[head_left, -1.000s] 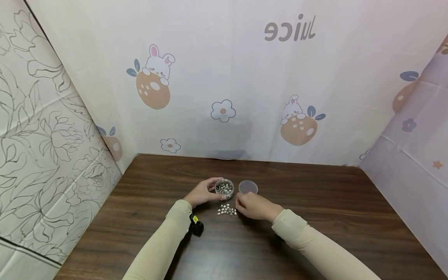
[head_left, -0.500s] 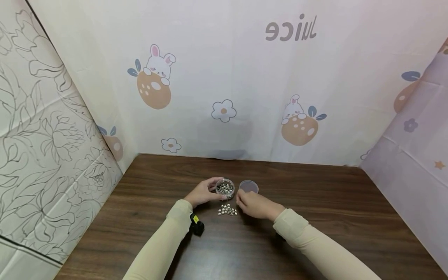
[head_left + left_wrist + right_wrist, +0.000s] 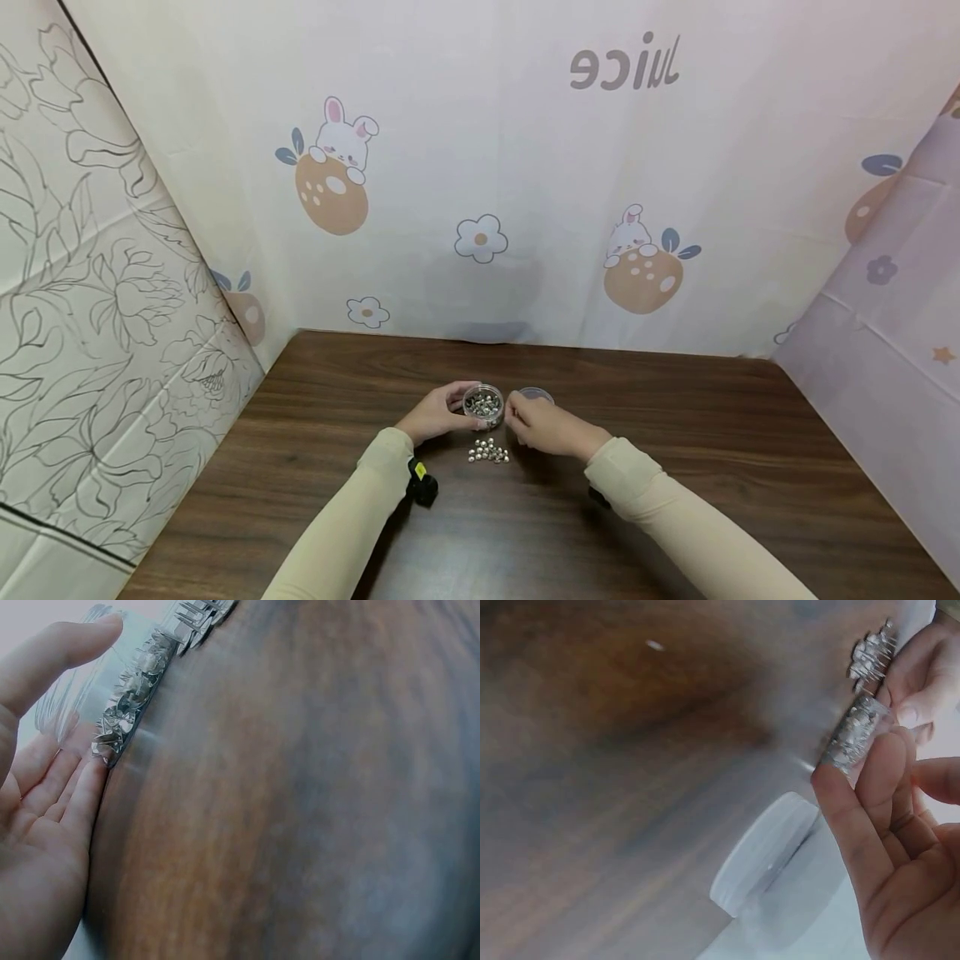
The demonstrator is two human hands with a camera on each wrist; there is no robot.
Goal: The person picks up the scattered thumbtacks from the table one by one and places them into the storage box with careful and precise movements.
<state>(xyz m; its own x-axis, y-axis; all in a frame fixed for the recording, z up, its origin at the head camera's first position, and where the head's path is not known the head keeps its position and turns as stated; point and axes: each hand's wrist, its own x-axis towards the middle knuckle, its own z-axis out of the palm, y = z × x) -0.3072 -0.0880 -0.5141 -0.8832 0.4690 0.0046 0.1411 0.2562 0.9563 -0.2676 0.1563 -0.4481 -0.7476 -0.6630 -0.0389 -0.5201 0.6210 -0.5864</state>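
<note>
A clear round jar (image 3: 483, 385) holds many silver thumbtacks (image 3: 483, 406). My left hand (image 3: 435, 414) grips the jar from its left side, thumb and fingers curved about the wall; the left wrist view shows the thumb over the jar wall (image 3: 94, 671). In front of the jar lies a loose pile of silver thumbtacks (image 3: 488, 451), some with pins up. Close to the jar's right side is my right hand (image 3: 551, 427), its fingers bent. In the right wrist view its fingers overlap the jar's tacks (image 3: 855, 731); whether something sits between the fingertips is hidden.
The jar's clear lid (image 3: 537, 392) lies behind my right hand, partly covered by it. Everything rests on a dark wood table (image 3: 675, 400). A patterned curtain (image 3: 420, 167) stands along the back edge, with others at both sides.
My right hand has moved away from beside the tack pile, slightly farther back, and now covers more of the lid. The left hand and jar have stayed in place.
</note>
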